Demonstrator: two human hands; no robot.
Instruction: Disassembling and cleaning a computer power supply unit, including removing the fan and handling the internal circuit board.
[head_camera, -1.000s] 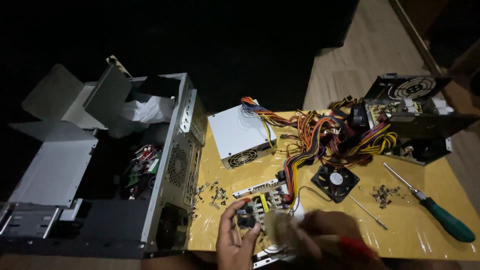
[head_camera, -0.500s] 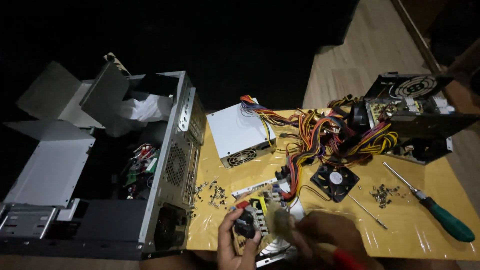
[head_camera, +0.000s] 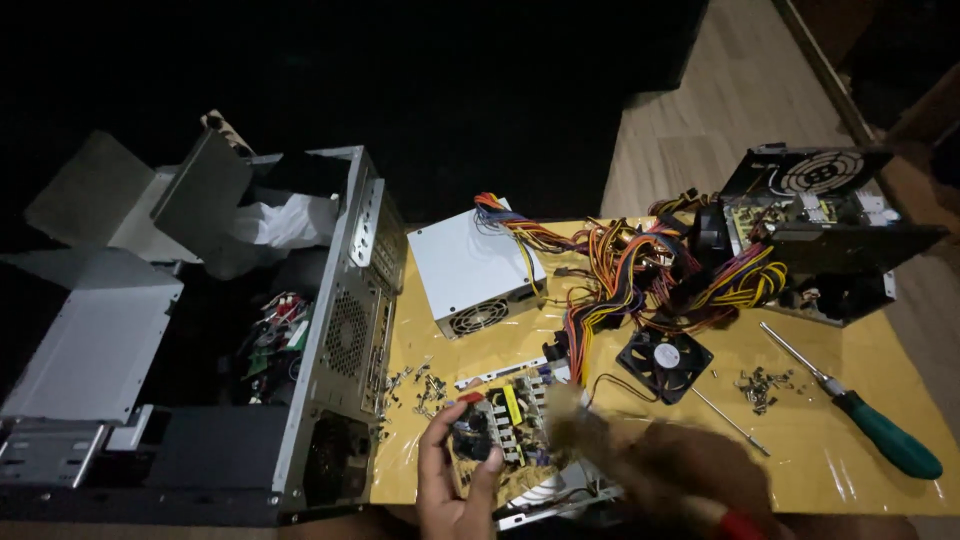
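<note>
My left hand (head_camera: 448, 482) grips a small circuit board (head_camera: 510, 420) with a yellow part and dark components, holding it tilted above the front edge of the yellow table (head_camera: 830, 480). My right hand (head_camera: 690, 468) is blurred with motion just right of the board. It holds a brush with a red handle (head_camera: 738, 524), and the pale bristles (head_camera: 568, 428) are at the board's right edge. A silver metal piece (head_camera: 545, 495) lies under the board.
An open grey computer case (head_camera: 335, 330) stands at the left. On the table are a grey power supply box (head_camera: 470, 265), tangled coloured cables (head_camera: 640, 270), a black fan (head_camera: 663, 357), loose screws (head_camera: 760, 385), a green-handled screwdriver (head_camera: 885, 435) and an opened power supply (head_camera: 830, 230).
My right hand with the brush has shifted a little to the right across the board and stays blurred. My left hand keeps its hold on the board.
</note>
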